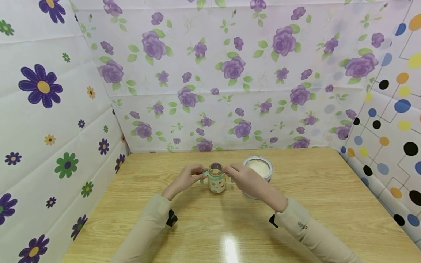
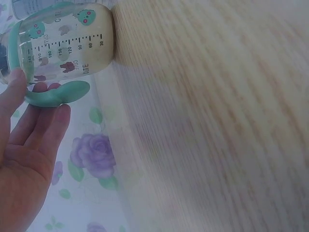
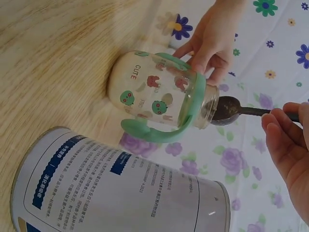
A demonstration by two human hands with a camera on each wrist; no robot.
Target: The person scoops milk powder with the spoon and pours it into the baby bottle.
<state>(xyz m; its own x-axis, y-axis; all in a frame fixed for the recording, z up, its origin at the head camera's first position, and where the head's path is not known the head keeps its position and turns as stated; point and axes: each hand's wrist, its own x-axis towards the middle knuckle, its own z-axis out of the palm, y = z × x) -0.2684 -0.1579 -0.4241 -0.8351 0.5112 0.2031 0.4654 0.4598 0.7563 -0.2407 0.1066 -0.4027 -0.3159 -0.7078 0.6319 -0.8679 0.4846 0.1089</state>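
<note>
I'm seeing the left hand (image 1: 188,178) pinching the curved mint-green handle (image 2: 58,95) of a clear, cartoon-printed bottle (image 3: 154,89), which is standing upright on the pale wooden table (image 1: 197,226). The right hand (image 3: 294,159) is pinching a dark spoon (image 3: 237,110), its rounded bowl hovering at the bottle's open mouth. Just beside, rightward, a white cylindrical can (image 3: 120,193) is holding cream-coloured powder (image 1: 258,167).

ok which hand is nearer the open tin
Right. The right hand, with the spoon at the bottle, partly overlaps the tin in the head view; the left hand grips the handle on the bottle's opposite side.
</note>
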